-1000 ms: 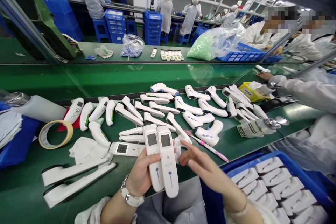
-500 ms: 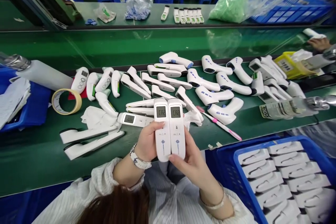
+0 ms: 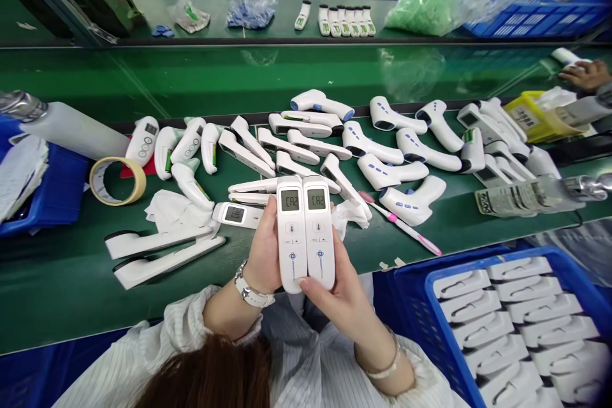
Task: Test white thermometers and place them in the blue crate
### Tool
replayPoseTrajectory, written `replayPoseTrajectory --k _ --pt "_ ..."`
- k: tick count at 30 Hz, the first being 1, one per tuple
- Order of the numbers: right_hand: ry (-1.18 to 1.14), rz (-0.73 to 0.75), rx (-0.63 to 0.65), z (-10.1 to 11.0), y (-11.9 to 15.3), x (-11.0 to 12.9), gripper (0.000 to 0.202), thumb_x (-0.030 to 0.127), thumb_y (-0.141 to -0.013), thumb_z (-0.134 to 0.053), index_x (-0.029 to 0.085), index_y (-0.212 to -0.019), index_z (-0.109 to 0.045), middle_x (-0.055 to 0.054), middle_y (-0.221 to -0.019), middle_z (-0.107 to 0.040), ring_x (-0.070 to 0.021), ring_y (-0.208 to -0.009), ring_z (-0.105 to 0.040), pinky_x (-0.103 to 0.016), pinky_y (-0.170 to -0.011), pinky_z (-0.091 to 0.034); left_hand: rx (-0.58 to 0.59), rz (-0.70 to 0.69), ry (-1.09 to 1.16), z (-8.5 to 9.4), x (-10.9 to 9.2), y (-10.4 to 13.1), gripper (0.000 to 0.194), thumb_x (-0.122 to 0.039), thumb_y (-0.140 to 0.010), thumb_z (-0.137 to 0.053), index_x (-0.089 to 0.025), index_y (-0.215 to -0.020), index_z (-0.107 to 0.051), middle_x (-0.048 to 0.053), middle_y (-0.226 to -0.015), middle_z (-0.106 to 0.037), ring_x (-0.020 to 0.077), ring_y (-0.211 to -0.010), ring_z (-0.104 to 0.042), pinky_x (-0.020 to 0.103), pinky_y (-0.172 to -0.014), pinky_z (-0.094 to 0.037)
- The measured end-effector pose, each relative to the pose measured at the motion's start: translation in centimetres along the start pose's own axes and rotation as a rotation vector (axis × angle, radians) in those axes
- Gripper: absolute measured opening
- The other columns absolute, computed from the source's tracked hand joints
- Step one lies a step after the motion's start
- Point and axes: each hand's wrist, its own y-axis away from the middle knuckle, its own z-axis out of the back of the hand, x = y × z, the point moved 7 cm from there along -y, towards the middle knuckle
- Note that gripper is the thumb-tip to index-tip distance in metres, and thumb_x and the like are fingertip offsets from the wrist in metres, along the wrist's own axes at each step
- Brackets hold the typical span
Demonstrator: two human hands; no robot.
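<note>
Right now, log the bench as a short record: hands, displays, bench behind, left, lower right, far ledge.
left hand: grips left white device from its left; fingers hidden
right hand: grips right white device, thumb near the pair's lower end
displays: both apparently read CA2
bench behind: loose white devices, pink-and-white brush
bench left: tape roll, crumpled white cloth
lower right: blue bin holding white parts
far ledge: row of six small units

The shirt point(image 3: 313, 370) is white with thin grey stripes and loose, puffy sleeves point(image 3: 143, 354). A white watch point(image 3: 251, 294) is on the left wrist, and a thin, pale band point(image 3: 393, 363) goes round the right one. The hair point(image 3: 210, 373) is brown.
</note>
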Motion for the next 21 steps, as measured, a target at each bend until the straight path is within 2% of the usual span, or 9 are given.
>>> replayPoseTrajectory --k 3,7,9,12,15,18,21 --pt "0.031 0.017 0.004 -0.12 -0.03 0.22 0.078 0.025 -0.084 -0.059 0.032 -0.144 -0.010 -0.001 -0.149 -0.028 -0.0191 -0.136 -0.027 -0.036 -0.110 -0.032 -0.039 0.014 0.000 0.20 0.08 0.12 0.075 -0.068 -0.083 -0.027 -0.012 -0.126 -0.051 0.011 -0.117 -0.062 0.0266 -0.100 -0.059 0.040 -0.087 -0.045" --pt "0.084 0.023 -0.006 -0.18 0.00 0.42 0.078 0.026 -0.086 -0.056 0.032 -0.144 -0.005 -0.001 -0.152 -0.017 -0.0189 -0.138 -0.019 -0.039 -0.113 -0.023 -0.041 0.014 -0.015 0.27 0.12 0.14 0.076 -0.071 -0.080 -0.030 -0.014 -0.124 -0.053 0.010 -0.117 -0.063 0.0267 -0.102 -0.058 0.040 -0.089 -0.044" --pt "0.120 0.026 -0.001 -0.22 -0.02 0.45 0.077 0.026 -0.087 -0.053 0.031 -0.145 -0.002 -0.001 -0.151 -0.019 -0.0185 -0.140 -0.014 -0.039 -0.113 -0.023 -0.039 -0.004 -0.043 0.40 0.02 0.07 0.076 -0.071 -0.080 -0.030 -0.013 -0.123 -0.054 0.011 -0.114 -0.064 0.0269 -0.105 -0.057 0.039 -0.091 -0.043" --pt "0.197 0.030 0.005 -0.23 -0.15 0.47 0.075 0.025 -0.089 -0.049 0.027 -0.145 0.001 -0.003 -0.147 -0.030 -0.0182 -0.140 -0.007 -0.039 -0.111 -0.029 -0.044 -0.035 -0.081 0.67 -0.20 -0.03 0.076 -0.070 -0.080 -0.029 -0.012 -0.122 -0.055 0.012 -0.111 -0.065 0.0281 -0.107 -0.056 0.040 -0.094 -0.041" --pt "0.246 0.036 0.014 -0.26 -0.27 0.63 0.076 0.025 -0.091 -0.046 0.025 -0.145 0.006 -0.004 -0.146 -0.033 -0.0194 -0.140 -0.008 -0.039 -0.109 -0.033 -0.019 -0.042 -0.078 0.59 -0.24 -0.01 0.075 -0.070 -0.081 -0.027 -0.013 -0.122 -0.055 0.012 -0.111 -0.065 0.0281 -0.107 -0.057 0.040 -0.094 -0.042" --pt "0.260 0.025 0.046 -0.46 -0.24 0.80 0.074 0.027 -0.092 -0.042 0.025 -0.144 0.011 -0.002 -0.151 -0.022 -0.0208 -0.140 -0.011 -0.039 -0.109 -0.033 0.010 -0.058 -0.096 0.36 -0.27 0.18 0.069 -0.064 -0.084 -0.030 -0.013 -0.122 -0.054 0.012 -0.114 -0.063 0.0279 -0.110 -0.055 0.039 -0.093 -0.043" --pt "0.254 0.008 0.062 -0.53 -0.05 0.82 0.068 0.030 -0.095 -0.034 0.026 -0.144 0.012 0.002 -0.153 -0.003 -0.0213 -0.140 -0.008 -0.040 -0.112 -0.027 0.001 -0.153 -0.139 0.44 -0.70 0.42 0.050 -0.049 -0.086 -0.045 -0.016 -0.123 -0.052 0.010 -0.119 -0.060 0.0282 -0.113 -0.053 0.039 -0.094 -0.044"
